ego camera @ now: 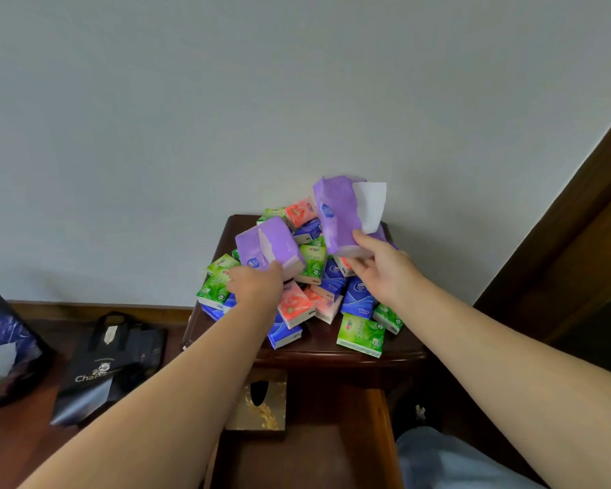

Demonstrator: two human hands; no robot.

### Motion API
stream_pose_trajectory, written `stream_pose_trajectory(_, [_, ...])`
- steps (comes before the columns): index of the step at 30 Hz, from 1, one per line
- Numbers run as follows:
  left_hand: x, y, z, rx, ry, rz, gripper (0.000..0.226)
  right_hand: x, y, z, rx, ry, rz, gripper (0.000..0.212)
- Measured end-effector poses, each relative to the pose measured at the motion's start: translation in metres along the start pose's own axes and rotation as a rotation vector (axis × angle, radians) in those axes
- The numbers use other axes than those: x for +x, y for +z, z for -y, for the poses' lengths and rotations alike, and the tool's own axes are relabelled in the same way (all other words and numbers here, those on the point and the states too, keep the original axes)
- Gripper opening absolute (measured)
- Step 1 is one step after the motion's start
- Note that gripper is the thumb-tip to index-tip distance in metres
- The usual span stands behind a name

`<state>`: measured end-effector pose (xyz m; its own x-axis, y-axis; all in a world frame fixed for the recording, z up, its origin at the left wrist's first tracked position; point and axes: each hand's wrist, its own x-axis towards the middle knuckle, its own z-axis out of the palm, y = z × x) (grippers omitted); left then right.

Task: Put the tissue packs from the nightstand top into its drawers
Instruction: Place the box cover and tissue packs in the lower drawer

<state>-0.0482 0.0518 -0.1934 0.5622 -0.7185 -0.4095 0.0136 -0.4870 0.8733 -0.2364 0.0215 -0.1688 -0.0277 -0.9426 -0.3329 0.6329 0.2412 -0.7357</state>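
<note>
A heap of small tissue packs [327, 298], green, blue and pink, covers the dark wooden nightstand top [395, 351]. My left hand [256, 285] grips a big purple tissue pack [267, 250] lifted above the left side of the heap. My right hand [381, 268] holds a second purple tissue pack [339, 213] higher up, near the wall, with a white tissue sticking out of its torn top. Below the top, a drawer [378, 428] stands pulled out; a gold patterned box [261, 407] lies in it.
A black paper bag [106, 365] lies on the wooden floor to the left, beside a dark mesh bin [4, 347] with wrappers. A dark wooden frame [579, 241] rises at the right. My knee in light jeans [448, 460] sits by the drawer.
</note>
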Motion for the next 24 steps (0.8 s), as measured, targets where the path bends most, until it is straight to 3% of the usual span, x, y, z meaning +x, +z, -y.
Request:
stream_pose_trajectory(8, [0.009, -0.008, 0.004, -0.056, -0.011, 0.094, 0.047, 0.003, 0.040, -0.036, 0.008, 0.140, 0.176, 0.014])
stream_pose_trajectory(13, [0.009, -0.010, 0.005, -0.139, 0.003, 0.126, 0.040, 0.005, 0.049, -0.039, 0.021, 0.208, 0.234, 0.018])
stream_pose_trajectory(19, [0.004, -0.013, 0.006, -0.273, 0.043, 0.272, 0.023, -0.004, 0.051, -0.028, 0.015, 0.227, 0.270, 0.025])
stream_pose_trajectory(24, [-0.009, -0.019, 0.006, -0.321, 0.068, 0.323, 0.031, -0.019, 0.055, -0.021, 0.001, 0.229, 0.191, 0.019])
